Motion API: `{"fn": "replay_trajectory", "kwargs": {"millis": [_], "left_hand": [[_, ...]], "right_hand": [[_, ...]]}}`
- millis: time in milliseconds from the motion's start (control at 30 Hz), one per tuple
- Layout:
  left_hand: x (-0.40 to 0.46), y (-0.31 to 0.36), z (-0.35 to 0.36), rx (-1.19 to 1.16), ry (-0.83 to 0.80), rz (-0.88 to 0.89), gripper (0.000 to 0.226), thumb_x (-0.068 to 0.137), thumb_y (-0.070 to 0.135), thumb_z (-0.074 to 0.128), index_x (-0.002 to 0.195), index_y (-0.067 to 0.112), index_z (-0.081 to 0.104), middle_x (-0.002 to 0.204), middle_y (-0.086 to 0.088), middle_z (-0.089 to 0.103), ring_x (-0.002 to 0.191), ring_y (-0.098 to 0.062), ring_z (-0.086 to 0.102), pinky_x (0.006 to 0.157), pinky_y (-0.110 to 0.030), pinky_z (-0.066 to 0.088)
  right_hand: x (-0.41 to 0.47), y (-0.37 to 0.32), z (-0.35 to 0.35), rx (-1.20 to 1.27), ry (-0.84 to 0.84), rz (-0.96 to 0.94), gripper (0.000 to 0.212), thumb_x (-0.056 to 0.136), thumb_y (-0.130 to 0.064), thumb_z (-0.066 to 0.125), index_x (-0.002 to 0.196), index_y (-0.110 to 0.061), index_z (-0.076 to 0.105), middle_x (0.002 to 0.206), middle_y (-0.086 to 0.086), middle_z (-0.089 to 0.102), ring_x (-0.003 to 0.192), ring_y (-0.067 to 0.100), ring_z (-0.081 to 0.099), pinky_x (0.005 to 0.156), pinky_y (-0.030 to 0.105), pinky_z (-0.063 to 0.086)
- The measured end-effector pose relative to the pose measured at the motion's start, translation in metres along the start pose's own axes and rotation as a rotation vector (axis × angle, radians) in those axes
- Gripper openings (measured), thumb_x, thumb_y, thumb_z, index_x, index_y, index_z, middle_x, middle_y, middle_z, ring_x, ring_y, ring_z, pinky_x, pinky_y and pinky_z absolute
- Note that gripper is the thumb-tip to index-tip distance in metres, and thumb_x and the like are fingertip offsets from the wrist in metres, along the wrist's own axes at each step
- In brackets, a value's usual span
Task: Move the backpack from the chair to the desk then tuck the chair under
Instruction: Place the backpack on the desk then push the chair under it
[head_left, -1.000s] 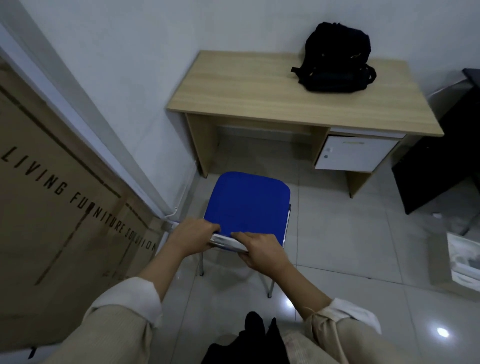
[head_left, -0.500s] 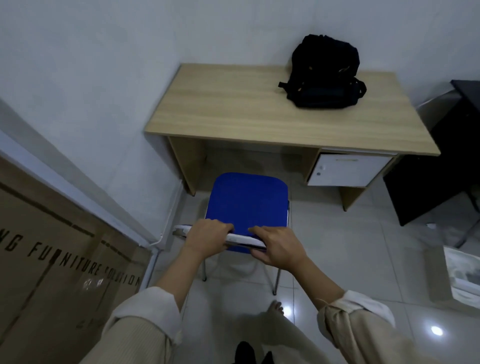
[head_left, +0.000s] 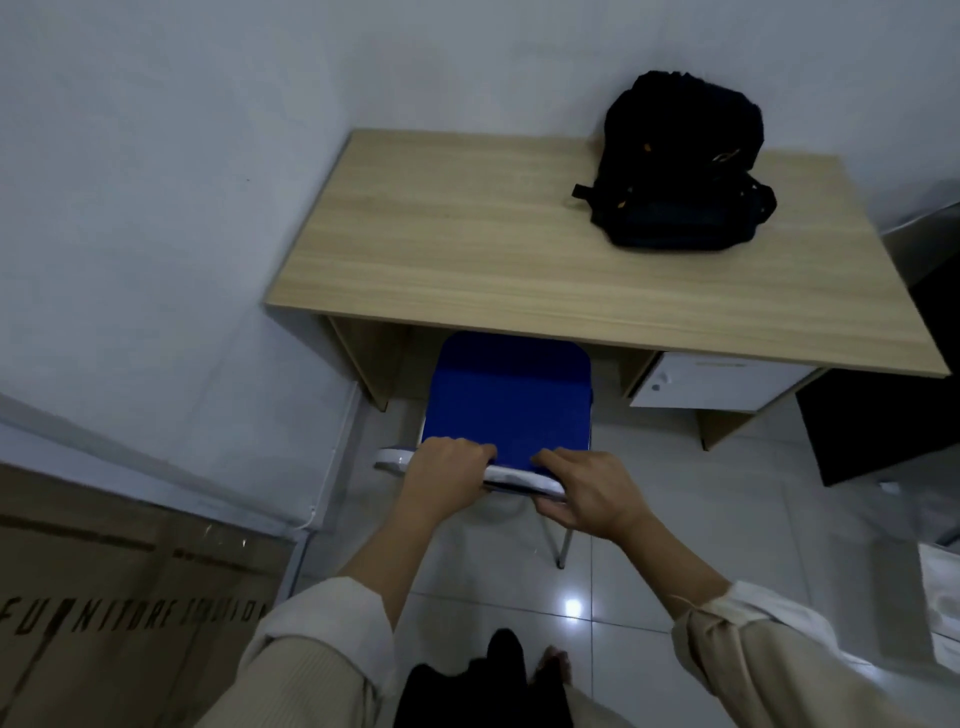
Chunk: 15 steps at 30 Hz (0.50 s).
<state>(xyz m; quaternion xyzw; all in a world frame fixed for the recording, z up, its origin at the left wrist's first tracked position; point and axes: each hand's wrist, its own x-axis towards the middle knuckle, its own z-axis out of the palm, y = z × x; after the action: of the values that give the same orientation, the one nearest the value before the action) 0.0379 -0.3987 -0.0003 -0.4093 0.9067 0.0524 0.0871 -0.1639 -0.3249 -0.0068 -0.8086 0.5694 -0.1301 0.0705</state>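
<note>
A black backpack (head_left: 678, 171) stands on the far right part of the wooden desk (head_left: 467, 234), against the wall. The chair (head_left: 509, 395) has a blue seat whose front edge sits under the desk's front edge, in the opening left of the drawer unit. My left hand (head_left: 441, 480) and my right hand (head_left: 587, 491) both grip the top of the chair's white backrest, side by side.
A white drawer unit (head_left: 711, 384) hangs under the desk's right side. A large cardboard box (head_left: 104, 613) stands at the left along the wall. A black panel (head_left: 883, 421) is right of the desk. Pale floor tiles lie around the chair.
The chair has slid forward toward the desk with both hands on its backrest, and its seat's front now reaches under the desktop. I have stepped closer.
</note>
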Motion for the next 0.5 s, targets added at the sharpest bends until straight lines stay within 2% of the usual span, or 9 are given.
{"fn": "replay_trajectory", "kwargs": {"millis": [100,233,367,500], "left_hand": [[0.015,-0.005,0.000,0.017,0.003,0.019,0.028,0.086,0.038,0.054,0.108,0.020,0.056,0.092,-0.007,0.071,0.081,-0.028,0.065,0.064,-0.035,0.044],[0.030,-0.010,0.000,-0.003,0.048,0.055,0.032,0.087,0.047,0.051,0.106,0.022,0.057,0.090,-0.003,0.071,0.076,-0.022,0.065,0.064,-0.033,0.043],[0.050,-0.018,-0.007,-0.080,0.055,0.109,0.055,0.080,0.071,0.041,0.094,0.022,0.060,0.079,-0.001,0.069,0.067,-0.019,0.062,0.057,-0.031,0.042],[0.078,-0.042,-0.019,-0.141,0.030,0.190,0.066,0.076,0.080,0.034,0.094,0.022,0.058,0.083,0.000,0.068,0.065,-0.015,0.056,0.058,-0.028,0.034]], "right_hand": [[0.011,0.011,0.000,-0.002,-0.009,-0.003,0.034,0.084,-0.048,0.055,0.097,-0.018,0.064,0.074,0.002,0.068,0.054,0.021,0.058,0.049,0.031,0.048],[0.022,0.022,-0.002,-0.006,-0.002,-0.002,0.048,0.085,-0.061,0.046,0.091,-0.016,0.062,0.071,0.002,0.065,0.052,0.021,0.056,0.047,0.032,0.046],[0.035,0.036,-0.006,-0.003,-0.043,0.094,0.057,0.084,-0.069,0.047,0.097,-0.014,0.059,0.078,0.005,0.067,0.060,0.025,0.059,0.054,0.035,0.047],[0.060,0.046,-0.008,0.002,-0.060,0.153,0.065,0.083,-0.075,0.038,0.100,-0.015,0.057,0.084,0.005,0.067,0.065,0.025,0.060,0.058,0.035,0.047]]}}
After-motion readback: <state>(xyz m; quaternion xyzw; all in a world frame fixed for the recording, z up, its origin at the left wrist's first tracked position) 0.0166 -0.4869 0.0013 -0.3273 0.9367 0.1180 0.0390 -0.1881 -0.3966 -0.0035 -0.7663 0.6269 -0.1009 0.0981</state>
